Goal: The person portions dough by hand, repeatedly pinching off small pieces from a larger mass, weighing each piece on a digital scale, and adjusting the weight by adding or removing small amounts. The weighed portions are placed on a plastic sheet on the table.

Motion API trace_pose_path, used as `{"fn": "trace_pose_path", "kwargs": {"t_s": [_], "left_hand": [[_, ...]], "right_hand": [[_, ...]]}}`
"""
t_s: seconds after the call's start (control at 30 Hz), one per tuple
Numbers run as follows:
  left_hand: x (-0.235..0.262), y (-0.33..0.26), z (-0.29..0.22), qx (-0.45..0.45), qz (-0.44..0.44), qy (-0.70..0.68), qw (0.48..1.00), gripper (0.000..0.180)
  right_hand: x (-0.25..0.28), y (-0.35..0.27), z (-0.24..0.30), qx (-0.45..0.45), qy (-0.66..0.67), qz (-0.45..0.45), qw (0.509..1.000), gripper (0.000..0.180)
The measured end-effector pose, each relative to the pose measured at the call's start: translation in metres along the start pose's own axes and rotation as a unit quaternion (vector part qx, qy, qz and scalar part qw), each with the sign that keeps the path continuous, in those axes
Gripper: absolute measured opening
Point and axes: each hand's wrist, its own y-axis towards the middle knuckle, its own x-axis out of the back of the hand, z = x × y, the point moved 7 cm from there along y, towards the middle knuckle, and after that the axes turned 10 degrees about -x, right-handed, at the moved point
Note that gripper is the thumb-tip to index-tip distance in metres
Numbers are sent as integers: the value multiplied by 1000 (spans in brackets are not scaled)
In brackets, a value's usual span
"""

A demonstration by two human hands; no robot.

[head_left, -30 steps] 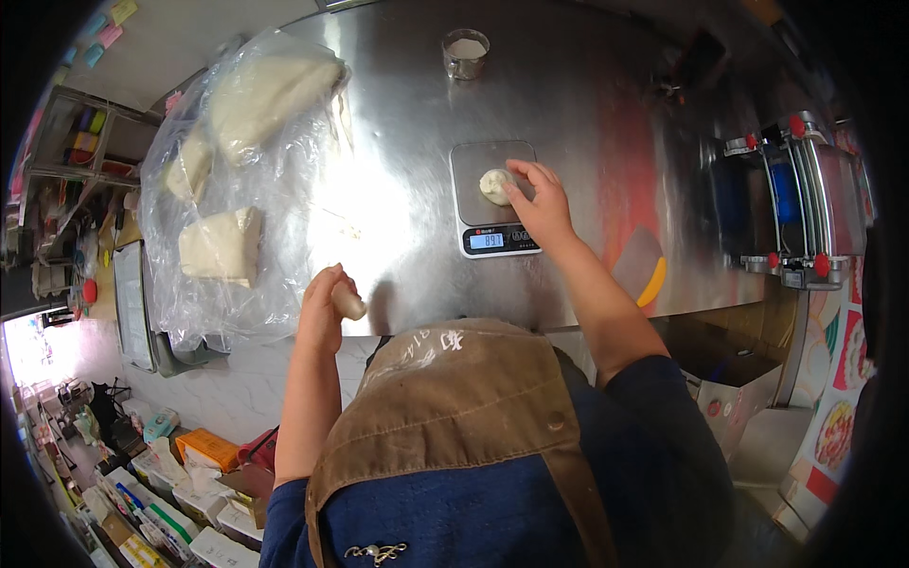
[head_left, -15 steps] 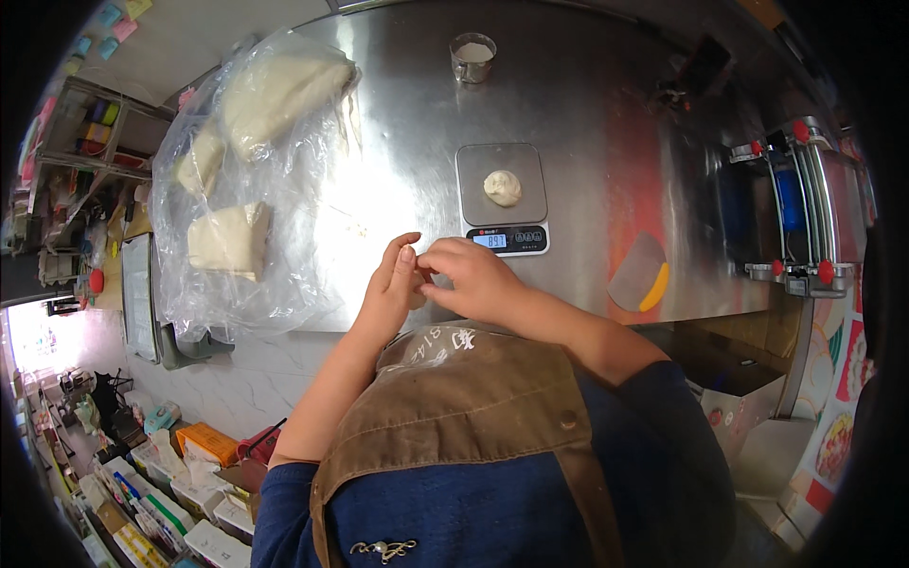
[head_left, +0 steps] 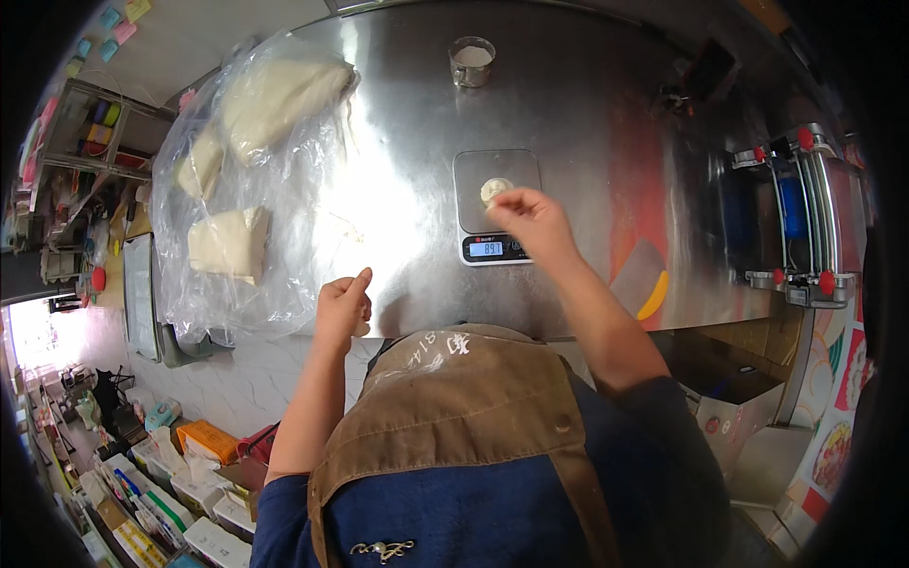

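Note:
On the steel plate of a digital kitchen scale [head_left: 465,170] rests a small pale dough ball [head_left: 495,187]. My right hand [head_left: 532,222] reaches over the scale with thumb and fingers pinched together, its tips at the ball's near edge. Whatever sits in that pinch is too small to make out. My left hand [head_left: 343,305] is closed near the table's front edge, and a bit of pale dough [head_left: 362,328] shows below its fingers. Left of it, large slabs of dough [head_left: 227,242] lie under clear plastic sheeting [head_left: 294,293].
A metal cup [head_left: 471,74] of white powder stands at the back of the steel table [head_left: 407,123]. To the right lie a yellow-handled dough scraper [head_left: 653,295] and a roller machine [head_left: 805,218] with red knobs. Boxes and stationery crowd the lower left.
My hands have parted. The right one moved up and right to the dough ball on the scale, while the left drew back toward the lower left with its piece of dough.

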Motion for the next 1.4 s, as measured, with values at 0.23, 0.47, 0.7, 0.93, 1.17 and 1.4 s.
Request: {"fn": "trace_pose_path", "kwargs": {"t_s": [0.23,0.47,0.7,0.93,1.17,1.4], "left_hand": [[5,0,13,9,6,27,1000,44],[43,4,14,-93,-81,281,952,40],[76,4,46,-43,-84,562,822,82],[95,21,33,-117,-50,423,897,33],[116,29,-70,-98,176,-51,978,27],[176,0,-159,-337,367,-49,865,34]], "right_hand": [[17,30,-20,276,-428,-135,850,11],[27,26,-22,226,-415,-164,866,12],[0,44,-5,234,-469,-144,839,37],[-14,74,-37,202,-522,-81,825,25],[-110,33,-44,-116,49,111,986,15],[-381,38,-47,-79,-53,206,974,29]]}}
